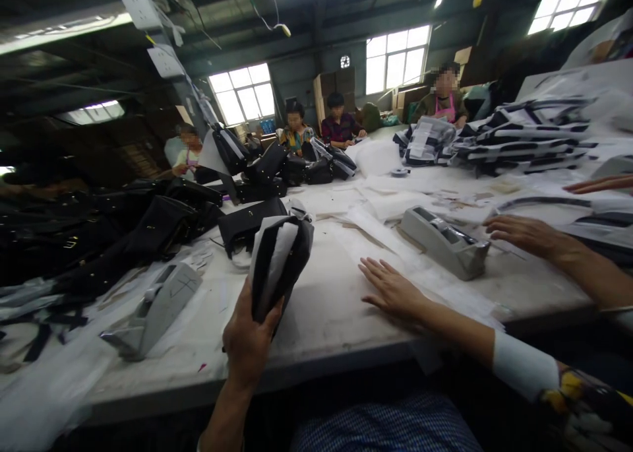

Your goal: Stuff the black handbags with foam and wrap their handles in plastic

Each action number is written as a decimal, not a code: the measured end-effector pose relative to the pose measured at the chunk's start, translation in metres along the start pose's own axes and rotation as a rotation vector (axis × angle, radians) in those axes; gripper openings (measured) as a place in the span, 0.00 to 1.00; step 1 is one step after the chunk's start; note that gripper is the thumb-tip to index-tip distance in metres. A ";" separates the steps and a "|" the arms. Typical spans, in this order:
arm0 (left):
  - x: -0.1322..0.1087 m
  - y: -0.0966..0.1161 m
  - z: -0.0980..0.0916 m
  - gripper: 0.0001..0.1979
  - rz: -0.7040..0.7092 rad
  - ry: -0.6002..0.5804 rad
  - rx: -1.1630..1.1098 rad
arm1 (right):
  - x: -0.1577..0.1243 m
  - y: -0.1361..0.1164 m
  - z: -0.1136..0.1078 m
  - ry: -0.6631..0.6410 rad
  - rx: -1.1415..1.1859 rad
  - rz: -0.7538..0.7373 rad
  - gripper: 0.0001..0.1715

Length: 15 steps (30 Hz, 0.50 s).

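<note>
left hand (247, 340): gripped a black bag (279, 260) from below, fingers wrapped round its lower end, held upright above the near table edge.
bag: black, with white paper wrapped around or stuffed in it, paper showing down the middle; off the table (336, 313), raised in the hand.
right hand (393, 290): flat, palm down on the table, fingers spread, holding nothing; white sleeve cuff at the forearm.
right dispenser (445, 241): grey tape dispenser just beyond the right hand, apart from it.
left dispenser (155, 307): second grey one, left of the held bag, on the table.
other hand (524, 233): a co-worker's, resting on the table beside the right dispenser.
bag pile (163, 221): black bags heaped on the left, more further back.
far end: several people seated at the table.
</note>
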<state>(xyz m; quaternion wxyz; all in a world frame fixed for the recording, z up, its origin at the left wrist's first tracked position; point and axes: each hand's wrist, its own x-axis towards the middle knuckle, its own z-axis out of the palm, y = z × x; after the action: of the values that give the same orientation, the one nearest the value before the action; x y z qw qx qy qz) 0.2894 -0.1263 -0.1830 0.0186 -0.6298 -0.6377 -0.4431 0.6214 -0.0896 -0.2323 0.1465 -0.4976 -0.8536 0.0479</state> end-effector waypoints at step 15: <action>-0.023 0.026 0.041 0.38 0.500 -0.102 0.166 | 0.005 -0.076 0.019 -0.038 0.084 0.133 0.39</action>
<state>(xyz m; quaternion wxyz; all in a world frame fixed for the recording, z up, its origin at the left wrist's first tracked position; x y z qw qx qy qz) 0.3378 -0.1251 -0.2070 0.1468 -0.7857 -0.4964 -0.3386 0.5500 -0.1223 -0.2322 0.1474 -0.5457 -0.8185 0.1028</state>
